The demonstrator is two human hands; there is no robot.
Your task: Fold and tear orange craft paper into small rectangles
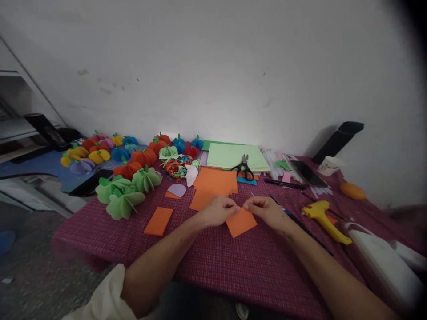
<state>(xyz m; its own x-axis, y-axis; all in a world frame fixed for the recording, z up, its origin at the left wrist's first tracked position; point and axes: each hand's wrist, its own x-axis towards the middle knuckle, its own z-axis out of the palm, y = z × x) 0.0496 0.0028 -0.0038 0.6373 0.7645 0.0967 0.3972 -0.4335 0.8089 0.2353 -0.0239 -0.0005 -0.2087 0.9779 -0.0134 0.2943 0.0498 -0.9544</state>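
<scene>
Between my hands is a small orange paper square (241, 223), held by its far edge and tilted on the checked tablecloth. My left hand (220, 210) pinches its far left corner, thumb and fingertips together. On the opposite side, my right hand (267, 213) pinches the same edge close by. Larger orange sheets (213, 184) lie just beyond my left hand. A smaller orange paper rectangle (159, 221) rests to the left, with a lilac paper piece (176, 190) farther back. Black scissors (243, 168) lie on pale green sheets (233, 155).
Colourful paper pumpkins (128, 169) crowd the left side, beside a pile of paper scraps (178, 168). At right are a yellow glue gun (325, 220), a black pen (284, 183), a phone (308, 173), a paper cup (331, 166) and a white device (383, 262).
</scene>
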